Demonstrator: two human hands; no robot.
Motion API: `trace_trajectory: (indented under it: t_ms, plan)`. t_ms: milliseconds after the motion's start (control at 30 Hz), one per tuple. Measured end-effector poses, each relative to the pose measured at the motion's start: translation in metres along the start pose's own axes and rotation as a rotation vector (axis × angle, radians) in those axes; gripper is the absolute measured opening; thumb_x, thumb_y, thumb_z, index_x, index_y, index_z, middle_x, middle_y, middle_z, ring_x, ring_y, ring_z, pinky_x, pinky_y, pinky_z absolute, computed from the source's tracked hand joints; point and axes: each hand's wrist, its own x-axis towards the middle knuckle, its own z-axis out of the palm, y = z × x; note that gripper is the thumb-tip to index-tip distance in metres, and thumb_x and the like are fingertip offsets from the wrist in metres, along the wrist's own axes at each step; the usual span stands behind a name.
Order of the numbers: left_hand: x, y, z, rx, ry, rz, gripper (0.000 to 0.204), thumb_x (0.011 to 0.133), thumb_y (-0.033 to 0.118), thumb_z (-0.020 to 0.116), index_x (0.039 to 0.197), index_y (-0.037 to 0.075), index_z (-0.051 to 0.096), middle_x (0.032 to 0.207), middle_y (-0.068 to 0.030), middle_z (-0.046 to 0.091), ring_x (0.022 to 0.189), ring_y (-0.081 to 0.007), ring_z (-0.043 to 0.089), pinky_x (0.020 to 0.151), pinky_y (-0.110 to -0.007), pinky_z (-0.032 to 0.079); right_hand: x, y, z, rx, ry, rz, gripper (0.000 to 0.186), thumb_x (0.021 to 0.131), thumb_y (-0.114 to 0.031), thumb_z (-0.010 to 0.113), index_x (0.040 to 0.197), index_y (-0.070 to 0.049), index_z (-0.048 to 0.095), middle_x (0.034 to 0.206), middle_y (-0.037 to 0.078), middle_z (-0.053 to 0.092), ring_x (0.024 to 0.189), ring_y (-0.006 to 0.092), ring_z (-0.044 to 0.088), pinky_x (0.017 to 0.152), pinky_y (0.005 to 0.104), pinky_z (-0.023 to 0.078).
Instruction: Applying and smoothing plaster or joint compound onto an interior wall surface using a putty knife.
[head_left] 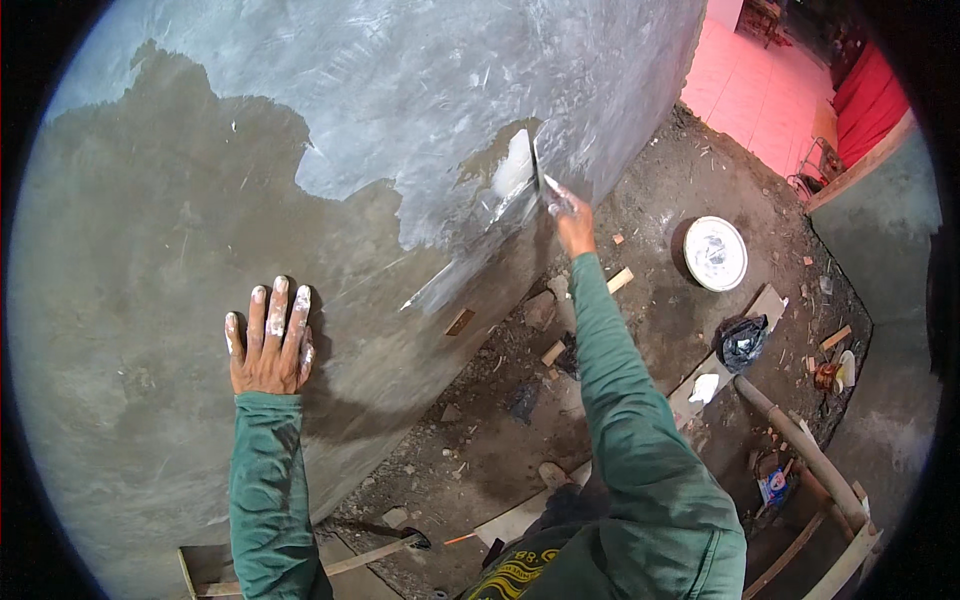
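Observation:
My left hand (270, 345) lies flat against the grey wall (160, 260), fingers stretched and smeared with white. Higher up and to the right, my right hand (570, 215) grips a putty knife (535, 165), whose thin dark blade shows nearly edge-on against the wall. Just left of the blade sits a thick white patch of putty (514, 165). Light coating covers the upper wall, while the lower left part is darker, bare cement. White streaks run down and left from the blade.
On the dirt floor at right stands a white bucket (715, 254) with putty smears. A board (690, 395) carries a black plastic bag (742, 342). Bamboo poles (800, 445) lie at lower right. Rubble and wood scraps dot the ground. A red curtain (872, 105) hangs beyond.

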Motion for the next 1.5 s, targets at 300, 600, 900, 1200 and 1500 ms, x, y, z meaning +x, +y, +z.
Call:
trace_trajectory:
  t_ms: [300, 600, 900, 1200, 1500]
  plan:
    - [-0.008, -0.003, 0.001, 0.016, -0.020, 0.006, 0.060, 0.088, 0.033, 0.056, 0.145, 0.028, 0.039, 0.155, 0.0006, 0.031, 0.143, -0.0232, 0.028, 0.118, -0.051, 0.012, -0.098, -0.022, 0.053, 0.023, -0.097, 0.081, 0.037, 0.082, 0.000, 0.058, 0.118, -0.004, 0.065, 0.112, 0.014, 0.069, 0.103, 0.0221, 0.064, 0.092, 0.0311, 0.046]
    - [0.003, 0.003, 0.003, -0.007, 0.011, 0.003, 0.064, 0.085, 0.034, 0.059, 0.145, 0.027, 0.039, 0.155, 0.0004, 0.030, 0.143, -0.0234, 0.027, 0.118, -0.050, 0.011, -0.162, -0.039, 0.084, 0.328, -0.160, 0.135, 0.036, 0.085, -0.003, 0.062, 0.121, 0.001, 0.062, 0.113, 0.014, 0.068, 0.105, 0.0208, 0.062, 0.093, 0.0308, 0.045]
    - [-0.007, -0.002, 0.001, 0.034, 0.021, 0.012, 0.059, 0.087, 0.034, 0.057, 0.144, 0.027, 0.042, 0.153, -0.0020, 0.035, 0.141, -0.0247, 0.031, 0.117, -0.051, 0.013, -0.133, -0.033, 0.018, 0.693, -0.076, 0.343, 0.028, 0.092, -0.008, 0.056, 0.119, -0.002, 0.063, 0.103, 0.006, 0.068, 0.084, 0.0126, 0.062, 0.072, 0.0285, 0.050]
    - [-0.001, 0.000, 0.007, 0.058, 0.117, 0.001, 0.054, 0.087, 0.037, 0.060, 0.139, 0.028, 0.050, 0.148, -0.0042, 0.042, 0.139, -0.0273, 0.035, 0.117, -0.052, 0.013, 0.056, 0.052, -0.040, -0.119, 0.182, 0.101, 0.031, 0.077, -0.011, 0.055, 0.099, 0.006, 0.067, 0.091, 0.013, 0.070, 0.081, 0.0265, 0.063, 0.078, 0.0362, 0.047]
    - [-0.006, -0.005, 0.004, 0.069, 0.101, -0.008, 0.052, 0.088, 0.037, 0.059, 0.138, 0.029, 0.050, 0.148, -0.0026, 0.042, 0.139, -0.0262, 0.035, 0.117, -0.050, 0.013, -0.039, 0.036, 0.019, 0.068, 0.071, 0.261, 0.037, 0.080, -0.007, 0.057, 0.115, 0.005, 0.065, 0.106, 0.014, 0.068, 0.098, 0.0216, 0.062, 0.090, 0.0302, 0.045]
